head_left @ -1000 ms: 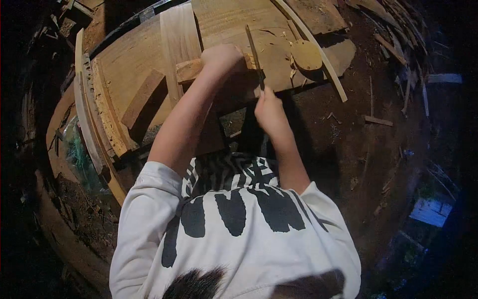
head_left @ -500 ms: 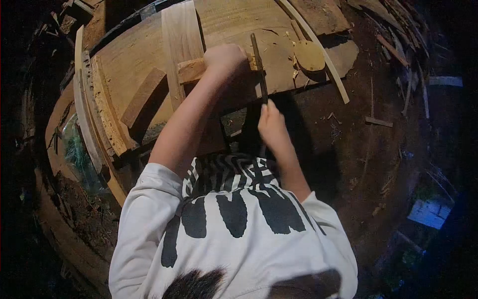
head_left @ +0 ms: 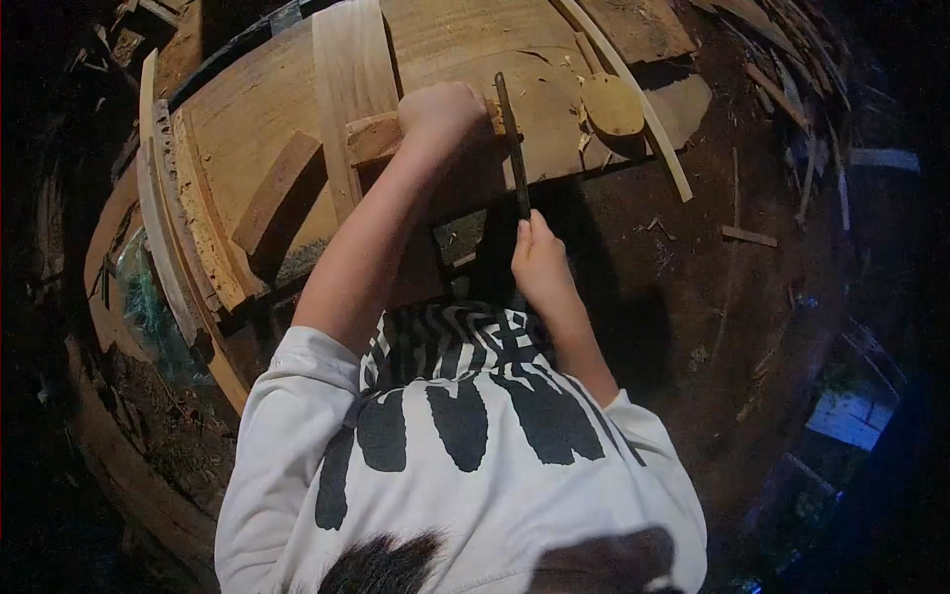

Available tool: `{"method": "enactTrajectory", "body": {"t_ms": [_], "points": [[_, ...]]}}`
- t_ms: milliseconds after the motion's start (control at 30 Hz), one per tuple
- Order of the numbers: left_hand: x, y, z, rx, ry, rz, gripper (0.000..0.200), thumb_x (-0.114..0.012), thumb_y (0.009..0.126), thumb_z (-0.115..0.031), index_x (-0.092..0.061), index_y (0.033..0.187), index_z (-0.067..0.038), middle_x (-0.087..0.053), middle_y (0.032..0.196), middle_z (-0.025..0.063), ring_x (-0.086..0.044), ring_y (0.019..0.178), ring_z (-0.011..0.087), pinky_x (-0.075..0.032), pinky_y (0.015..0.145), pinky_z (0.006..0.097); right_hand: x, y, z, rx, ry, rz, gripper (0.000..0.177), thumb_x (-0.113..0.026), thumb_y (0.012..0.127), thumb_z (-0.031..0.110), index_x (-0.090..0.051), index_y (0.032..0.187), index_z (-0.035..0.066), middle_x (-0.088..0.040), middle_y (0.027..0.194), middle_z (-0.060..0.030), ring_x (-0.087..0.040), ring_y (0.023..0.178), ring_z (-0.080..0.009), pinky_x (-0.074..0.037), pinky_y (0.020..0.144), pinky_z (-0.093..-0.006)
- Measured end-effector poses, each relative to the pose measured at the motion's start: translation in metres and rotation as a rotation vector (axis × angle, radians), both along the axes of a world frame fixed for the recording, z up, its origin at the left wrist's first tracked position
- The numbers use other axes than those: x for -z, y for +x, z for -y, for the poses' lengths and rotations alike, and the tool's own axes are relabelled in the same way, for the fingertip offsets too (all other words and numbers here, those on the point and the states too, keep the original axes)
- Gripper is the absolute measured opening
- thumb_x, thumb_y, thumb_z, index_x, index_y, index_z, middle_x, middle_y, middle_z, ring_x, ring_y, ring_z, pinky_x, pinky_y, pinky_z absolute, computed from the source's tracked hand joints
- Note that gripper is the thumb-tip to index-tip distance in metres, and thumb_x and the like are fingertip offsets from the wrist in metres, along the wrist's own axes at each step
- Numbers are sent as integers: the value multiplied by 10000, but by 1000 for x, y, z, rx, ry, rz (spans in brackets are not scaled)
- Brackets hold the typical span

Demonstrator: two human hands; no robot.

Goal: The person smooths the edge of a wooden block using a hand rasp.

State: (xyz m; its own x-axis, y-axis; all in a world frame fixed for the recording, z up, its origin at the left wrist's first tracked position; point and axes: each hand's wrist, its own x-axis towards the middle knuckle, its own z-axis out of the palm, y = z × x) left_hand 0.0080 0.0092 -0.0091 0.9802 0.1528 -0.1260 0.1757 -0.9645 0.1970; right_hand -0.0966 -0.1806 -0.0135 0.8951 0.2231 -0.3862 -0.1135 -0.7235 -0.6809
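My left hand [head_left: 445, 111] is closed over a short wooden block [head_left: 374, 140], pressing it on the wide plank. The block lies across a pale, flat board [head_left: 353, 74]. In my right hand [head_left: 542, 262] is the near end of a long, narrow dark tool [head_left: 513, 139] with a slim straight blade. Its blade stands against or just beside the block's right end, pointing away from me. Whether it is a saw or a file cannot be made out. My left fingertips are hidden behind the back of the hand.
Under the work is a wide wooden plank [head_left: 455, 45]. Another wood block [head_left: 279, 193] lies to the left, near long strips [head_left: 168, 218]. At the right are a round yellowish wood piece [head_left: 612, 105] and a curved strip [head_left: 658, 134]. Scrap wood [head_left: 792, 89] is piled farther right.
My right hand and the dark tool have shifted slightly toward my body. My left hand keeps its hold on the block; the whole view has moved a little.
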Motion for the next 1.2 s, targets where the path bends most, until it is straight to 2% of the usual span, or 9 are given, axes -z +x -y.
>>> {"method": "enactTrajectory", "body": {"t_ms": [233,367,700,1033,1200], "points": [[-12,-3,3,-82,-43,11,381,-361,853,-273,-678,852,-61,-659,841,180,-647,787,356,-513,685,445,8,49,-27,-57,47,170,215,-388,932,186,-467,951,-13,-573,826,-306,-542,848,-471,-431,674,-534],[-12,-1,3,-119,-61,-16,404,-355,850,-288,-686,850,-56,-658,853,184,-645,792,359,-511,701,438,12,51,-29,-57,48,224,220,-388,931,193,-473,955,-8,-575,820,-301,-548,838,-464,-431,664,-537],[-9,-1,3,-78,-50,2,349,-395,850,-254,-690,806,-74,-661,803,176,-653,797,338,-519,645,451,0,-5,5,-41,-33,44,206,-392,931,166,-441,1046,2,-580,778,-294,-556,796,-478,-444,630,-524],[-17,-2,5,-148,-80,-39,400,-365,858,-294,-686,847,-55,-660,851,181,-648,803,348,-513,708,437,18,64,-27,-66,91,220,215,-392,925,188,-463,943,-14,-561,828,-311,-520,849,-498,-420,680,-545],[-17,-4,5,-85,-38,-17,369,-388,846,-279,-686,838,-60,-659,840,184,-649,804,344,-517,687,435,16,42,-11,-82,42,223,210,-397,924,191,-465,948,-6,-560,833,-311,-522,853,-491,-420,682,-543]]}}
